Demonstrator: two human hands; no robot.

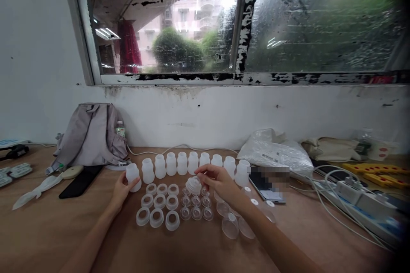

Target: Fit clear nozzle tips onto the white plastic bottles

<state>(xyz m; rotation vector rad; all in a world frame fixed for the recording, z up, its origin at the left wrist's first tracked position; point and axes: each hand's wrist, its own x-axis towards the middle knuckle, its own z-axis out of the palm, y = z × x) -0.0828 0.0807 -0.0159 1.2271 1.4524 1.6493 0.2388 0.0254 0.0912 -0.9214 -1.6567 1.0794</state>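
Left-rear of the ring grid point(159, 207), head view, your L hand point(121, 188) has thumb + fingers round a white bottle point(132, 172). Right-rear of same grid, your R hand point(216, 179) pinches a ribbed white pc point(193, 185) w/ fingertips. Clear domed pcs point(196, 214) sit just R of grid; bottle row point(192, 163) stands behind.

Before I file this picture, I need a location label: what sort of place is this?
Perhaps a simple indoor workroom: rings and bottles sit in rows on the table, with a backpack and power strip nearby.
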